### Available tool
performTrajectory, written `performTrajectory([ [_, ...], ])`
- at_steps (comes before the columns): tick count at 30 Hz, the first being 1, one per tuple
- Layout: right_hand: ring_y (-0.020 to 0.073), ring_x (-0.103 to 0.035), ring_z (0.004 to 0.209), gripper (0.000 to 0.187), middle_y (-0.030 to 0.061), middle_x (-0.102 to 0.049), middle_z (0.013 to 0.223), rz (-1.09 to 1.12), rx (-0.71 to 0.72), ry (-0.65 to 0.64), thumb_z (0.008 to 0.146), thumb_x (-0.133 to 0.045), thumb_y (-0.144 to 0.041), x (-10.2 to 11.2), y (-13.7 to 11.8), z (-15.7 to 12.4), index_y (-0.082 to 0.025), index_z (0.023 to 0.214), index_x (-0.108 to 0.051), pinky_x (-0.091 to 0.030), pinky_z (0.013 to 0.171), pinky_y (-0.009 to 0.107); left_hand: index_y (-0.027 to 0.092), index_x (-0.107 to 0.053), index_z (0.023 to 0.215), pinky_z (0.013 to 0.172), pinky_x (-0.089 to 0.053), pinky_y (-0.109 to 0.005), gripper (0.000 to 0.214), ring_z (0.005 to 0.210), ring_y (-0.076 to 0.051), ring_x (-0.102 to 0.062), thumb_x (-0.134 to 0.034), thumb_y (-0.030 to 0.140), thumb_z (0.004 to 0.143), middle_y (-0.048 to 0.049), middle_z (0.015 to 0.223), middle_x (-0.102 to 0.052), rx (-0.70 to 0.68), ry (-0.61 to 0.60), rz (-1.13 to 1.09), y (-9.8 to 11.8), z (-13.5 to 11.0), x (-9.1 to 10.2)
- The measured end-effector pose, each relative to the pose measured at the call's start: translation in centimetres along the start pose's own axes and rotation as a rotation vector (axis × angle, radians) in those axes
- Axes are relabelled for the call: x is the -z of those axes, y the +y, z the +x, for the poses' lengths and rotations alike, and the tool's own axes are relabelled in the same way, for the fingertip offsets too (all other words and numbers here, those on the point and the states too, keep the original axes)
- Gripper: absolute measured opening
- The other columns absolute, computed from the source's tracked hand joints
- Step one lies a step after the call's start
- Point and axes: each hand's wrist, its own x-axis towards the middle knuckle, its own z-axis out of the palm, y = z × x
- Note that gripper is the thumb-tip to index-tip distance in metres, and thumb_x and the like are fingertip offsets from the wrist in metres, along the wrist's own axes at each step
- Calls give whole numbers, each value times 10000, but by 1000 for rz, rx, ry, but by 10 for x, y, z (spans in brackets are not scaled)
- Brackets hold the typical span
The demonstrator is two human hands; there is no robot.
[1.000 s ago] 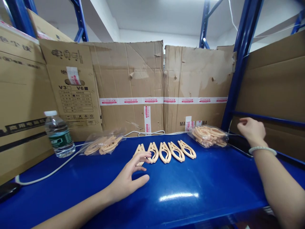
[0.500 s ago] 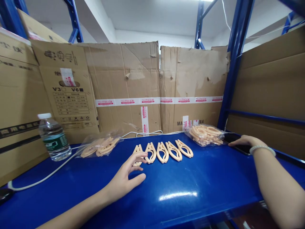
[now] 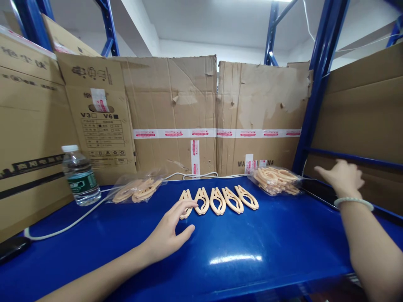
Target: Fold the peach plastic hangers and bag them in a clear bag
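Observation:
Several beige folded plastic hangers lie side by side in a row on the blue table. My left hand is over the leftmost one, partly covering it; its fingers are loosely bent, thumb apart, nothing held. Whether the fingertips touch that hanger I cannot tell. At the far right my right hand is raised with thumb stretched out, slightly blurred and without anything in it. Below and left of it lies a flat black phone-like object. Near that, a clear plastic bag contains more hangers.
Another clear bag with hangers lies back left, beside a water bottle. A white cable runs along the left and back. A black object sits at the left edge. Cardboard boxes and blue rack posts enclose the table.
My right hand has lifted off the black phone-like object and moved up and right. My left hand stays near the leftmost hanger. The view has shifted slightly.

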Motion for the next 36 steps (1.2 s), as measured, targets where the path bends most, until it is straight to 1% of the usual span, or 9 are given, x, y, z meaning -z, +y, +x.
performTrajectory([
  [2, 302, -573, 922, 372, 210, -638, 966, 235, 19, 74, 811, -508, -314, 15, -34, -11, -88, 1095, -591, -428, 773, 402, 250, -473, 1250, 1063, -350, -447, 417, 1235, -271, -436, -511, 174, 842, -82, 1316, -489, -14, -9, 92, -1, 0, 0],
  [4, 249, -593, 869, 327, 164, -644, 961, 431, 207, 35, 848, -447, -288, 30, -71, -31, -109, 1086, -582, -445, 803, 352, 238, -459, 1275, 1089, -318, -463, 429, 1265, -278, -412, -512, 202, 851, -94, 1331, -480, 1, -32, 148, -3, -1, -2],
  [8, 267, -580, 957, 342, 122, -656, 987, 499, 828, -547, 896, -454, -454, 51, -127, -86, -184, 969, -651, -445, 871, 382, 231, -439, 1339, 1104, -278, -518, 485, 1326, -318, -341, -530, 326, 872, -112, 1410, -422, 73, -85, 243, -10, -4, -4],
  [11, 330, -451, 1223, 592, 163, -509, 1326, 433, 1032, -836, 888, -437, -592, 56, -142, -127, -193, 1316, -523, -352, 1018, 487, 262, -404, 1393, 1109, -163, -608, 544, 1388, -359, -213, -522, 413, 884, -111, 1501, -306, 99, -126, 319, -11, -4, -6],
  [14, 399, -157, 1399, 701, 108, -221, 1544, 350, 1014, -1073, 870, -382, -682, 57, -144, -160, -330, 1467, -285, -207, 1050, 646, 332, -355, 1424, 1043, -85, -715, 590, 1412, -410, -71, -514, 493, 880, -105, 1557, -168, 154, -182, 355, -6, 2, -11],
  [17, 405, -15, 1415, 655, 59, -97, 1576, 332, 977, -1138, 887, -316, -691, 59, -146, -180, -404, 1468, -220, -114, 1041, 697, 406, -363, 1407, 963, -58, -784, 592, 1395, -465, 33, -506, 569, 856, -95, 1573, -85, 235, -235, 364, 4, 12, -19],
  [21, 431, 31, 1404, 655, 46, -78, 1579, 306, 973, -1117, 869, -322, -717, 63, -152, -189, -453, 1455, -196, -70, 1004, 742, 448, -388, 1380, 957, 18, -782, 619, 1377, -488, 65, -498, 657, 808, -69, 1577, -65, 273, -273, 423, 11, 21, -33],
  [25, 432, 38, 1403, 679, 64, -87, 1578, 296, 1009, -1109, 855, -331, -730, 63, -155, -190, -451, 1457, -186, -66, 998, 746, 422, -329, 1416, 975, -17, -768, 682, 1386, -472, 23, -422, 716, 807, -94, 1574, -63, 292, -287, 431, 6, 20, -41],
  [36, 421, 68, 1405, 708, 63, -19, 1582, 284, 996, -1127, 849, -304, -749, 38, -172, -191, -445, 1467, -139, -24, 984, 761, 413, -293, 1433, 1002, -58, -743, 695, 1400, -440, -13, -338, 744, 823, -115, 1567, -86, 296, -328, 519, -16, 39, -32],
])
